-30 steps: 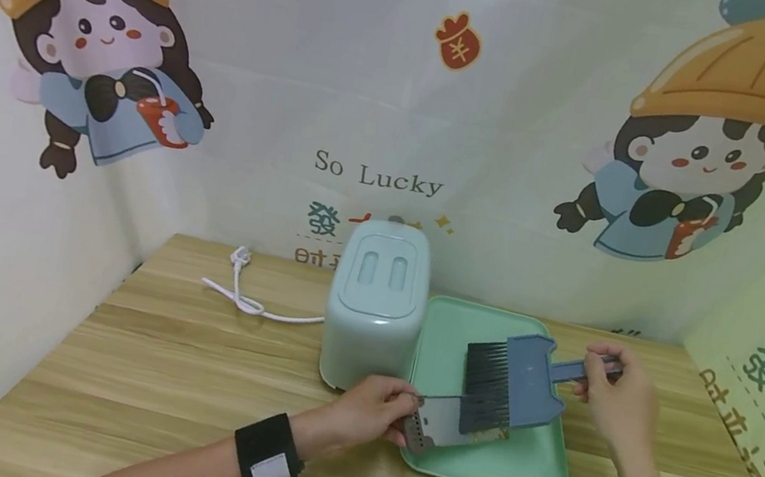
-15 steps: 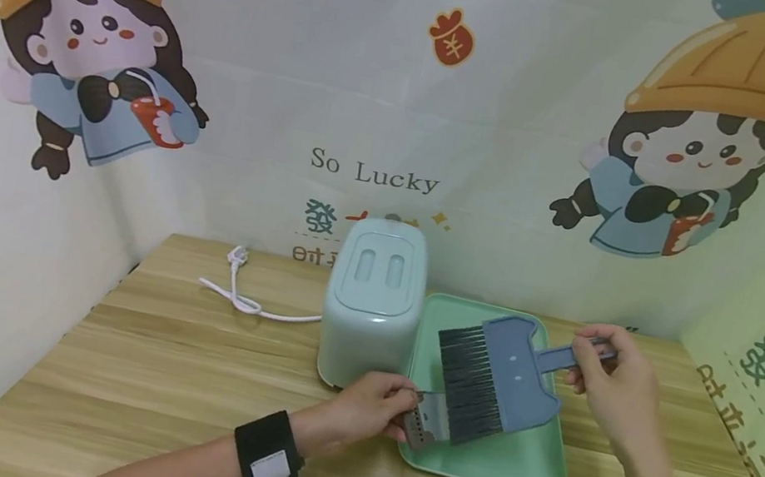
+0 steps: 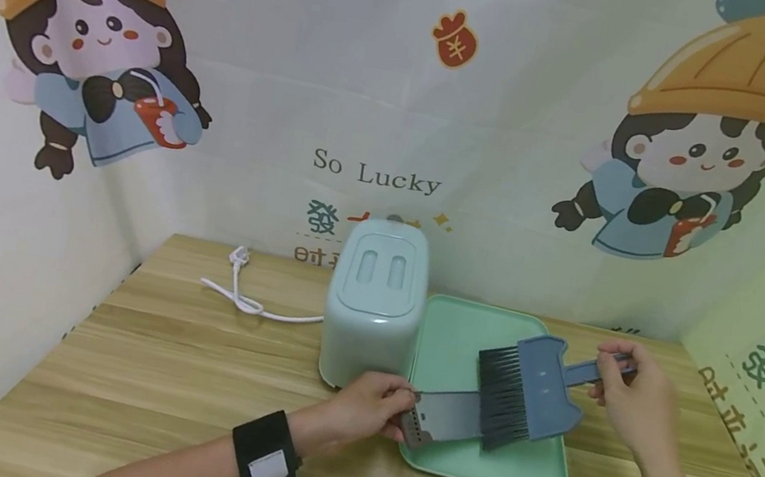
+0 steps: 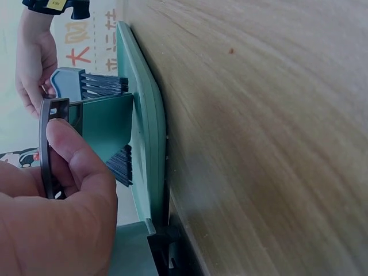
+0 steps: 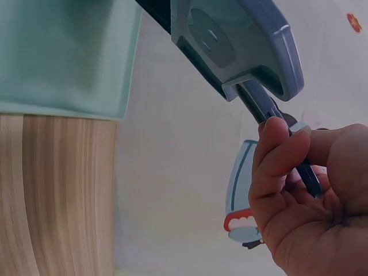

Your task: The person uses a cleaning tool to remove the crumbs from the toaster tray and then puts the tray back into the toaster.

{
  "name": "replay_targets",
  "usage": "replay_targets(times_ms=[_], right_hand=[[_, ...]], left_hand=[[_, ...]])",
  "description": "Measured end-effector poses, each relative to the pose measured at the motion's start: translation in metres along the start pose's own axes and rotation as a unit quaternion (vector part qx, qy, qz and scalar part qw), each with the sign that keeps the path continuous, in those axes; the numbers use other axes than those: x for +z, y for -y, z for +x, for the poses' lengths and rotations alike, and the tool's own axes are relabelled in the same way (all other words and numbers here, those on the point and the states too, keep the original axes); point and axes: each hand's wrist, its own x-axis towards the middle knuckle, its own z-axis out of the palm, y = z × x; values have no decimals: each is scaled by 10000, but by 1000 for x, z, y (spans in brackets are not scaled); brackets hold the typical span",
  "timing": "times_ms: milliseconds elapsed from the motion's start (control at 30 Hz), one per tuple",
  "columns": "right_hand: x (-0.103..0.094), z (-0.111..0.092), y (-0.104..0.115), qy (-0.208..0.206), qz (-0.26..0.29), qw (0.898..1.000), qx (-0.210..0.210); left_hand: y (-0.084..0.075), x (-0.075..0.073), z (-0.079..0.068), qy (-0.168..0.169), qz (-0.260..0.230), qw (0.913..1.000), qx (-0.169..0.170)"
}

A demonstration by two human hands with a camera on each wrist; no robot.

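My left hand (image 3: 365,409) pinches the grey end of a flat metal crumb tray (image 3: 447,416), held tilted over a green serving tray (image 3: 458,331). With my right hand (image 3: 637,395) I hold the handle of a wide blue brush (image 3: 543,388); in the right wrist view the fingers curl round that handle. The brush's black bristles (image 3: 503,398) lie across the right part of the crumb tray, covering its far end. In the left wrist view bristles show on both sides of the crumb tray (image 4: 106,126).
A pale blue-green toaster (image 3: 366,354) with a lid stands left of the serving tray. Its white power cord (image 3: 278,316) and plug lie on the wooden table (image 3: 175,389). A printed cloth backdrop (image 3: 267,67) stands behind and at the sides.
The brush swept left over the crumb tray, then back right to its outer end, uncovering more of the plate. My left hand has stayed nearly still.
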Motion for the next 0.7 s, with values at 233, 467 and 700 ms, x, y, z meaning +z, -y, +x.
replay_targets(times_ms=[233,467,700], right_hand=[[-5,2,6,-246,400,9989,50],[7,1,19,303,720,9960,-425],[2,0,10,252,298,9986,-358]], left_hand=[[-3,-2,0,-5,1,10000,-7],[-7,-2,0,-25,13,10000,83],[-7,-2,-1,18,-53,9999,106]])
